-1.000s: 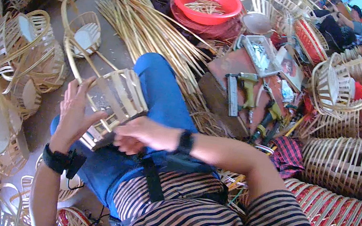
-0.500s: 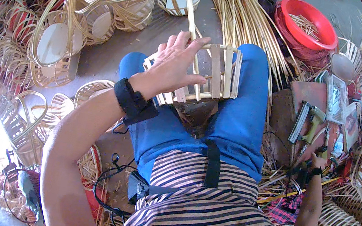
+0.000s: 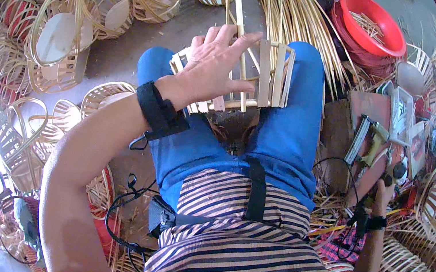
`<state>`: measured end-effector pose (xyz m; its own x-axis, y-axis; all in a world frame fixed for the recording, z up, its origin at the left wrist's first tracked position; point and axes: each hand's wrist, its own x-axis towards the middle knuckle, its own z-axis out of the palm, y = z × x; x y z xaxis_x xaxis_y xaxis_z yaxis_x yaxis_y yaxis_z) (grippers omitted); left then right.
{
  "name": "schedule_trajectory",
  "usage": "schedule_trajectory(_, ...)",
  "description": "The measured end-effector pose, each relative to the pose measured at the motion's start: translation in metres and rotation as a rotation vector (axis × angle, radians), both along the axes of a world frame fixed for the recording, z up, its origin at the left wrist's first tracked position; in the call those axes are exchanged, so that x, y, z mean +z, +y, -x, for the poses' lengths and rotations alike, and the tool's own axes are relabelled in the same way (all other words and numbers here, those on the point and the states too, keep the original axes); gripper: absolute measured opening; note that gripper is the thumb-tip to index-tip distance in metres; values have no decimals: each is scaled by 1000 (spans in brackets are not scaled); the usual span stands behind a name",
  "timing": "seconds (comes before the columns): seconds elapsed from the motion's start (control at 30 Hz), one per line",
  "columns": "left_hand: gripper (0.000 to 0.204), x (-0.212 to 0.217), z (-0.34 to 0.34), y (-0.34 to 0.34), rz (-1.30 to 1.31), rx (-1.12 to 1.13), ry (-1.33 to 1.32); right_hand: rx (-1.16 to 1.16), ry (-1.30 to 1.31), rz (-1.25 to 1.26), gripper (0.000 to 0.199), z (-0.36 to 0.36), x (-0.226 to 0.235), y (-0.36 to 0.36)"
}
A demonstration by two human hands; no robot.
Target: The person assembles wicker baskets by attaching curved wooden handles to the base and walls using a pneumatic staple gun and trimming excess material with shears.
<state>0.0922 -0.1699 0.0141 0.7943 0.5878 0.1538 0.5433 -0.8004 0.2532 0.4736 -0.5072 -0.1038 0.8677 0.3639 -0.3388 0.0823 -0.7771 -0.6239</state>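
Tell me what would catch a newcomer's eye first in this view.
Probably the bright red basin at the upper right, with short sticks inside it. Next might come the small slatted basket near the upper middle, over the blue trousers, with the left hand spread across it. The baskets with looped handles crowding the left side would also stand out.

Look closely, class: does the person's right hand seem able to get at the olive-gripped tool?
Probably yes: the right hand is close by, and nothing visible covers the olive-gripped tool, though the hand may be holding a dark tool.
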Motion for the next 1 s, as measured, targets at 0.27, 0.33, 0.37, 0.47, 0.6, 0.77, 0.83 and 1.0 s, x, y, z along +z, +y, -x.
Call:
schedule_trajectory(0.27,78,2,-4,-1,-5,41,53,703,261,-292,28,150,120,107)
schedule_trajectory(0.33,78,5,-1,-3,7,72,59,905,166,-333,29,183,131,125)
schedule_trajectory(0.37,78,5,-1,-4,9,72,53,977,120,-355,29,193,133,130)
schedule_trajectory(0.47,78,3,-3,-6,13,58,11,1191,-67,-384,26,204,115,139)
schedule_trajectory(0.6,78,2,-5,-11,7,50,-55,1166,17,-444,21,216,114,149)
schedule_trajectory(0.77,76,3,-8,-12,22,37,-79,1151,4,-486,16,219,120,157)
schedule_trajectory(0.83,76,3,-10,-13,41,44,-72,1162,10,-473,15,219,124,159)
schedule_trajectory(1.0,75,0,-13,-11,25,53,-103,1160,59,-427,14,221,129,160)
